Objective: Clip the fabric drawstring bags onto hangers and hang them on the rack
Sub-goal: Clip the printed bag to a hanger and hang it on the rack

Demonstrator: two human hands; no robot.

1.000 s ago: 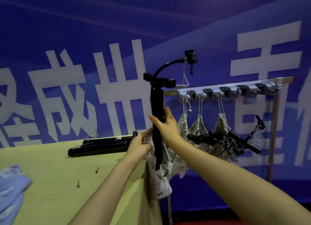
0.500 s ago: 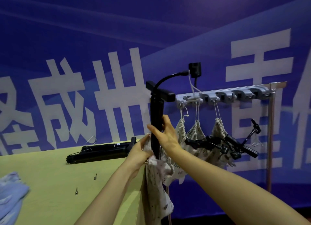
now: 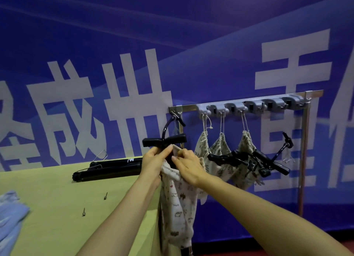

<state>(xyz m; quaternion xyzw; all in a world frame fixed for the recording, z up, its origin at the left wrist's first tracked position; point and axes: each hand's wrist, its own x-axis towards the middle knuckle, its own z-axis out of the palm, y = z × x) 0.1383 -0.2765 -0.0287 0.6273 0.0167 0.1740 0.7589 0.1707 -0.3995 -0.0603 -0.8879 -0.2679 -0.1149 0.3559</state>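
A black clip hanger (image 3: 164, 140) hangs by its curved hook from the left end of the metal rack (image 3: 239, 102). Below it dangles a cream printed drawstring bag (image 3: 178, 207). My left hand (image 3: 153, 161) grips the bag's top edge and the hanger's lower part. My right hand (image 3: 188, 165) pinches the bag's top edge just to the right of it. Three more patterned bags (image 3: 222, 152) hang by their strings from grey hooks on the rack, with black hangers (image 3: 249, 161) bunched across them.
A yellow-green table (image 3: 57, 198) fills the lower left, its right edge beside the hanging bag. On it lie two black hangers (image 3: 109, 167), two small screws (image 3: 105, 196) and blue cloth (image 3: 9, 213) at the far left. A blue banner wall stands behind.
The hanger swung from upright in my right hand to hanging by its hook on the rack's left end. My right hand dropped from the hanger's stem to the bag's top edge.
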